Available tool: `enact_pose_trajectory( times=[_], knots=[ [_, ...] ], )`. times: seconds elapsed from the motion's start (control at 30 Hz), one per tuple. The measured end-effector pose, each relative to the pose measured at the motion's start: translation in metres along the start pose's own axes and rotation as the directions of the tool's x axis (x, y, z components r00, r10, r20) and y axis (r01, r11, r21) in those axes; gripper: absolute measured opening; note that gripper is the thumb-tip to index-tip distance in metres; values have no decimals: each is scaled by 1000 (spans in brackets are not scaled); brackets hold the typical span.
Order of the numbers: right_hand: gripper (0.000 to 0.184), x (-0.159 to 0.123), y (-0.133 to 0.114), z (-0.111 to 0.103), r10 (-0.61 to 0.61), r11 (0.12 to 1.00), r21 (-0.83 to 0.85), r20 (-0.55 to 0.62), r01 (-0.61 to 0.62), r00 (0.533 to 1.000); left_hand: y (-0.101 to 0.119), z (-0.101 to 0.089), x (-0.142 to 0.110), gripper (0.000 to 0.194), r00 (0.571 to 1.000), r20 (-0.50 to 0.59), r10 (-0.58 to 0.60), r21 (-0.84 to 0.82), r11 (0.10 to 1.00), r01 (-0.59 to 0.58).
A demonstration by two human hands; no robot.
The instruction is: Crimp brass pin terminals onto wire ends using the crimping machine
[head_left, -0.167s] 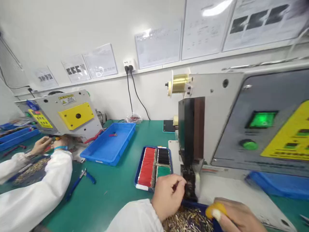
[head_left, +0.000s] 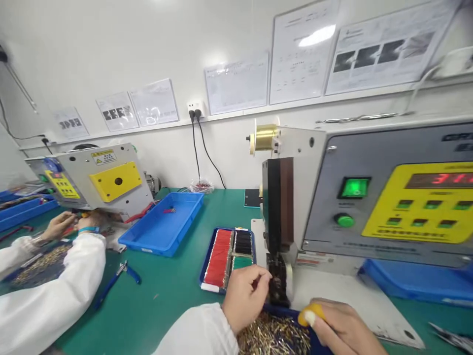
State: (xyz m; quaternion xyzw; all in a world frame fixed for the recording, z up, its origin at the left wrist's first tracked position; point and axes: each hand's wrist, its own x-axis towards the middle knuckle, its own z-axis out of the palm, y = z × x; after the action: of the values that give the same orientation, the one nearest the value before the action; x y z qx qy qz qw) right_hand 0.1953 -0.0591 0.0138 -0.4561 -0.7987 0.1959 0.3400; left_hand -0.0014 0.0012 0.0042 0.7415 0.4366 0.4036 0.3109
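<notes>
My left hand (head_left: 244, 295) is curled in a pinch right at the black jaw (head_left: 278, 286) at the foot of the grey machine (head_left: 332, 207); what its fingers hold is too small to name. My right hand (head_left: 340, 325) rests low at the bottom edge, fingers bent, one fingertip in a yellow cot (head_left: 308, 313), beside a dark tray of several small brass terminals (head_left: 273, 337). Whether it holds anything is hidden. A gold wire spool (head_left: 264, 138) sits atop the machine.
A blue tray (head_left: 227, 259) of red, black and green pieces lies left of the machine. An open blue bin (head_left: 162, 224) and blue-handled pliers (head_left: 114, 281) lie on the green table. A co-worker's white sleeve (head_left: 48, 296) and hands work at another machine (head_left: 96, 180) at left.
The view has swung right and slightly down, showing more of the machine's yellow panel. Both my hands stay at the black jaw and the terminals tray.
</notes>
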Motion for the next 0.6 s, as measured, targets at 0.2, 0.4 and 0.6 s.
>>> enact_pose_trajectory(
  times=[0.2, 0.4, 0.6],
  knots=[
    [37, 1, -3, 0, 125, 986, -121, 121, -111, 985, 0, 1, -4, 21, 998, -7, 63, 66, 996, -62],
    [26, -4, -19, -5, 155, 952, -294, 211, -89, 965, 5, -8, 12, 27, 995, -97, 14, 78, 997, -6],
    [28, -8, -22, -6, 171, 930, -358, 232, -79, 958, 17, -36, 55, 29, 954, -291, 70, 114, 993, -38]
  ],
)
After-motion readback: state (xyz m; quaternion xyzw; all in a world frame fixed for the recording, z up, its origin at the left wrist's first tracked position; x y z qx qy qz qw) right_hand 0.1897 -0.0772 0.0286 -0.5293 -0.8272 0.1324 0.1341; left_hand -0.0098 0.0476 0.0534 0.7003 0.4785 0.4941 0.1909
